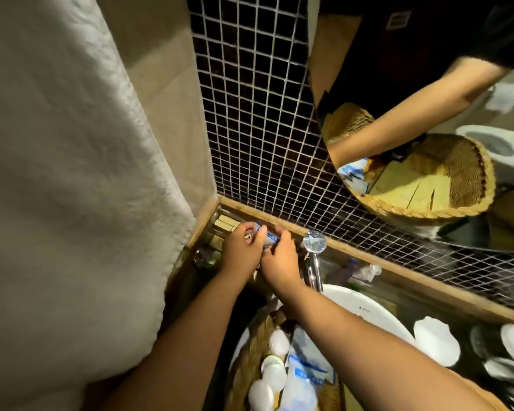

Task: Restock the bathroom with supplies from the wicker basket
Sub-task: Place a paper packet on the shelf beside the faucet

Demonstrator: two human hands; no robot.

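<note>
The wicker basket (pixel 260 333), low by the white sink (pixel 365 304), holds round white packs (pixel 275 373) and blue-and-white sachets (pixel 307 372). At the tabletop's back corner, over small tan boxes (pixel 224 222), the left hand (pixel 241 252) and the right hand (pixel 279 264) pinch one packet (pixel 269 236) in their fingers, with its long axis lying along the wall.

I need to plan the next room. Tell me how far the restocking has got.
Done: small boxes sit in the corner. In hand: the left hand and right hand hold a blue-and-white packet there. Left: the basket holds more packets and white round pieces.
</note>
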